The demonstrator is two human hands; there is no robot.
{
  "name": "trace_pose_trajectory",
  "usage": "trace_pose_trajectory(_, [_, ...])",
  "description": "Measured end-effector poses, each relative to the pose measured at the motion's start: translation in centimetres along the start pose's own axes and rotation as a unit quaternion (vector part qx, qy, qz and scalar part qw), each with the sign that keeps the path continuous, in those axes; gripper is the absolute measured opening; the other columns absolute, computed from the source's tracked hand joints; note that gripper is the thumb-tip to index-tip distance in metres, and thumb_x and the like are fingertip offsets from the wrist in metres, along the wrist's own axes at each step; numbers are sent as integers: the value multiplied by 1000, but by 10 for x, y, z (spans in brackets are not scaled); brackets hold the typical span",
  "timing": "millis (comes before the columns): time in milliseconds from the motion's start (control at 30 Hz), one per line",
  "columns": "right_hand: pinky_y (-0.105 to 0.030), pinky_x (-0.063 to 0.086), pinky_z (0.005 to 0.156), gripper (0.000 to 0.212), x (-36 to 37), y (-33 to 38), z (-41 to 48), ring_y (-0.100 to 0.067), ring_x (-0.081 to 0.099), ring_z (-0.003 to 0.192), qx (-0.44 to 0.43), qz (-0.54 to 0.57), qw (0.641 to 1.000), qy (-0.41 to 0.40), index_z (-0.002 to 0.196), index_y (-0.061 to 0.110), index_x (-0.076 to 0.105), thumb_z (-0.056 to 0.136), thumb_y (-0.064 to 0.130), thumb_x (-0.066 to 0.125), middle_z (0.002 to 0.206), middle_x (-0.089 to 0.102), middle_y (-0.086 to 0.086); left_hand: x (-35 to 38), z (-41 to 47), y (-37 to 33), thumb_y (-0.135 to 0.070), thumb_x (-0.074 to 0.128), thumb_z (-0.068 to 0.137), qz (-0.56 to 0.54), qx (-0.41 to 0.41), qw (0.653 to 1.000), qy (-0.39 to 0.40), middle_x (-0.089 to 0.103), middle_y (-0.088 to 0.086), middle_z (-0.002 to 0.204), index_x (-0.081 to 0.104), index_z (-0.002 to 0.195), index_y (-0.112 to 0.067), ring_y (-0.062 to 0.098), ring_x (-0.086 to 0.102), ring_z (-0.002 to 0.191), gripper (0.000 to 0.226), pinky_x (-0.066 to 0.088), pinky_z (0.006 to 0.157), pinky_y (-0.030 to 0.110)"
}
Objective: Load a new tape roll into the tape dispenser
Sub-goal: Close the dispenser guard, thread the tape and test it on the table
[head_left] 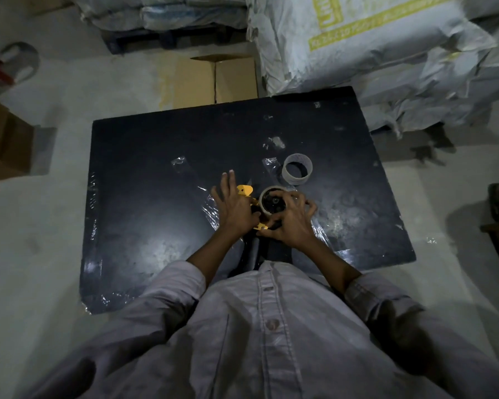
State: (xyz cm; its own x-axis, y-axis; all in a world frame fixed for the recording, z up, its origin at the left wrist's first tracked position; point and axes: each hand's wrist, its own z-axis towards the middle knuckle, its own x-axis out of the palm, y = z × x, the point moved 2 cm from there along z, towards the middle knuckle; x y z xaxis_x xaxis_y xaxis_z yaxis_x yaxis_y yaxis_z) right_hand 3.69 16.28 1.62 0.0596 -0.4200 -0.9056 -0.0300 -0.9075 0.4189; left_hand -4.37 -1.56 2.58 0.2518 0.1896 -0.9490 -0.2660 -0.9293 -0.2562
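We are holding down the yellow plastic tape dispenser (245,191) with our flat left hand (234,207), our right hand (293,223) gripping the round clear tape roll (263,199), which could jam if we are tilting it.

The left hand (234,205) rests on the yellow dispenser (245,191) while the right hand (293,223) grips the tape roll (262,205).

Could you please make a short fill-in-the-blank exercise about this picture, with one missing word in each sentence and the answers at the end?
1. The frame of the tape dispenser is ____ in colour.
2. The right hand grips the tape roll, while the left hand rests on the dispenser with ____ fingers.
3. The empty cardboard core stands on the table, beyond the tape roll and slightly to the person's ____.

Missing words: yellow; straight; right.
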Motion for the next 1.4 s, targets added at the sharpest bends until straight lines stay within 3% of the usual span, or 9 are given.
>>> trace_pose_trajectory(267, [-60, 26, 109, 49, 3, -4, 1, -35, 30, 151, 9, -11, 1000, 15, 83, 41, 88, 65, 87, 86, 167, 46, 11, 12, 10, 6, -61, 79, 87, 18, 9, 1000, -20, 17, 15, 184, 88, 103, -42, 45, 6, 169, 27, 17, 130, 69])
trace_pose_trajectory(400, [-49, 30, 95, 49, 5, 2, -13, -33, 42, 134, 44, 8, 998, -36, 97, 44, 82, 64, 78, 93, 141, 53, 6, 16, 6, 6, -63, 65, 91, 1, 19, 999, -44, 24, 14, 182, 89, 99, -39, 45, 14, 168, 35, 19, 127, 68])
trace_pose_trajectory(533, [-43, 39, 92, 77, 10, -2, -38, -20, 48, 125, 137, 139, 979, -60, 119, 35, 65, 59, 67, 103, 127, 54, 5, 19, 9, 9, -60, 64, 89, -9, 21, 998, -60, 29, 14, 180, 89, 96, -40, 45, 19, 165, 33, 23, 125, 68])
trace_pose_trajectory(633, [-36, 49, 76, 65, 27, -4, -42, -16, 66, 87, 233, 303, 924, 24, 101, 25, 68, 61, 57, 108, 90, 66, 8, 19, 19, 11, -60, 68, 90, -7, 36, 998, -46, 26, 17, 180, 88, 107, -41, 47, 17, 165, 32, 21, 126, 69])
trace_pose_trajectory(700, [-34, 50, 77, 61, 39, 2, -47, -13, 67, 76, 280, 342, 888, 132, 77, 26, 74, 61, 80, 97, 73, 69, 9, 19, 24, 8, -61, 68, 91, -3, 47, 998, -42, 24, 17, 181, 86, 114, -41, 47, 16, 165, 35, 19, 126, 69])
trace_pose_trajectory(833, [-31, 57, 80, 72, 46, 15, -51, -11, 75, 73, 266, 285, 875, 286, 67, 19, 79, 86, 88, 71, 73, 81, 4, 17, 26, 6, -53, 77, 94, -20, 34, 998, -44, 26, 14, 181, 88, 106, -37, 45, 16, 166, 23, 17, 128, 69])
trace_pose_trajectory(1000, [-20, 43, 51, 58, 36, 31, -40, -12, 60, 57, 272, 312, 867, 277, 64, 13, 56, 103, 50, 79, 53, 63, 8, 11, 28, 0, -48, 77, 94, -12, 45, 998, -47, 22, 18, 181, 87, 112, -42, 47, 17, 166, 21, 18, 127, 70])
trace_pose_trajectory(1167, [-36, 51, 90, 40, 44, 29, -37, -31, 67, 95, 261, 288, 862, 326, 90, 12, 68, 112, 45, 64, 96, 68, -13, 8, 28, 2, -48, 77, 95, -25, 51, 998, -41, 23, 18, 181, 87, 113, -40, 46, 15, 166, 23, 16, 128, 69])
trace_pose_trajectory(1400, [-30, 45, 64, 46, 50, 24, -33, -17, 60, 58, 274, 263, 867, 321, 72, 17, 64, 108, 45, 73, 65, 71, -2, 22, 20, 10, -44, 81, 87, -9, 79, 994, -73, 34, 19, 176, 87, 106, -30, 47, 24, 162, 24, 24, 124, 69])
